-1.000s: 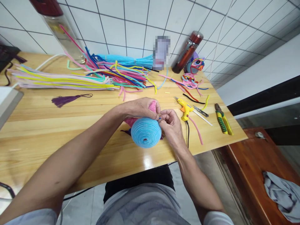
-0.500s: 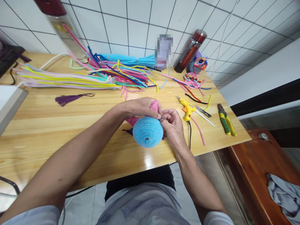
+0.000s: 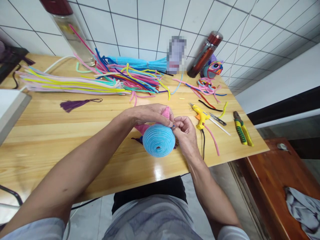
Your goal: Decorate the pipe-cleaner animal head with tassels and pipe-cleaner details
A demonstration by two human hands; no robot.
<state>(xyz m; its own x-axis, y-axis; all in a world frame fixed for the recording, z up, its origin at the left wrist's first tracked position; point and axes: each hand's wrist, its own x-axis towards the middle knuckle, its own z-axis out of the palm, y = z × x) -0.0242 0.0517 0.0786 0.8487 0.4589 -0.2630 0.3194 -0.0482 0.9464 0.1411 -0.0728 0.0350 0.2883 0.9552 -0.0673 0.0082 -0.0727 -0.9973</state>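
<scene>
A craft piece with a round blue coiled pipe-cleaner body (image 3: 159,140) sits above the front part of the table. Pink ribbed parts (image 3: 166,112) show at its far side, and dark tassel threads stick out at its sides. My left hand (image 3: 156,114) is wrapped over the far side of this piece, thumb along the top of the blue coil and fingers around a pink part. Close against it, my right hand (image 3: 183,129) pinches a tiny dark blue bit at the upper right edge of the coil. Most of that bit is hidden by the fingertips.
Bundled pipe cleaners (image 3: 75,83) lie along the back. A purple tassel (image 3: 80,104) is at left. At right are a yellow glue gun (image 3: 202,116), a utility knife (image 3: 218,119), pliers (image 3: 242,129) and loose pipe cleaners. A red flask (image 3: 206,55) stands by the wall.
The whole view has shifted slightly to the right. Both hands keep the same hold on the craft piece, with no other visible change.
</scene>
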